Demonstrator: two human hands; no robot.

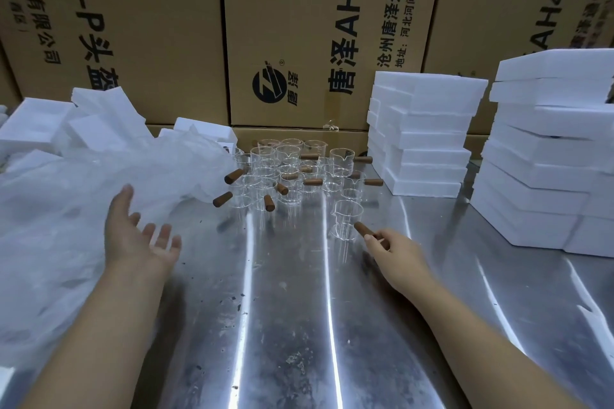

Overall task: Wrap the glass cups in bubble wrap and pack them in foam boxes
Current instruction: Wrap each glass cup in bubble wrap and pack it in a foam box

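Note:
Several clear glass cups (285, 169) with brown wooden handles stand clustered at the back middle of the steel table. One glass cup (347, 219) stands apart, nearer to me; my right hand (395, 252) pinches its wooden handle (363, 229). My left hand (139, 232) hovers palm up with fingers spread, holding nothing, beside a big heap of bubble wrap (66, 209) on the left. White foam boxes (422, 136) are stacked at the back right.
A taller stack of foam boxes (545, 156) stands at the far right. Loose foam pieces (96, 119) lie behind the bubble wrap. Large cardboard cartons (319, 26) wall off the back. The steel table (282, 325) is shiny and speckled with debris.

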